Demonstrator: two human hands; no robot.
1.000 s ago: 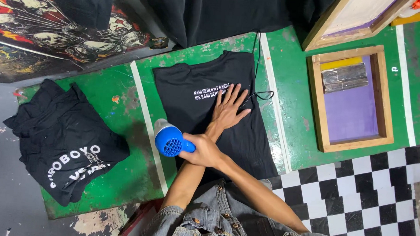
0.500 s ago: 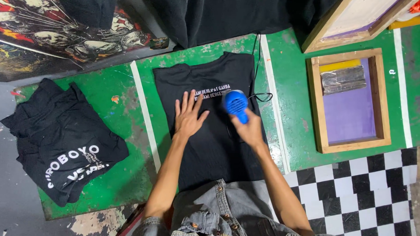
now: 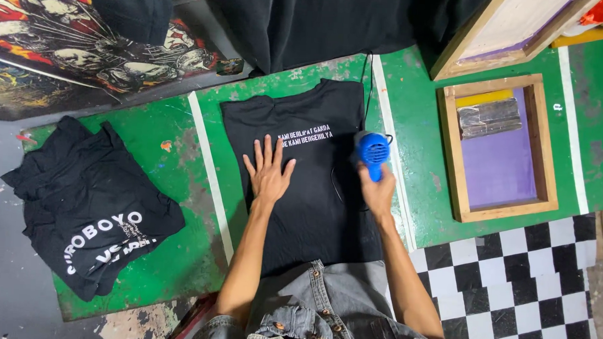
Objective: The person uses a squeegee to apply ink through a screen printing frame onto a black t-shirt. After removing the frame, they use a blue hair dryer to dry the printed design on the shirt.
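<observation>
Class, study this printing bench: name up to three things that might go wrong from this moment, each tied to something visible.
1. The blue dryer in the right hand sits beside the white print; lingering might scorch it.
2. The left hand lies flat just below that print and may smear it if wet.
3. The dryer's cord crosses the black shirt and could drag it.

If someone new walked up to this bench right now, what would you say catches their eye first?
Probably the bright blue hair dryer in the right hand, held at the right edge of the black T-shirt spread on the green table, with the left hand pressed flat just below its white lettering. Next, the wooden-framed purple screen to the right and the pile of black shirts at the left.
</observation>
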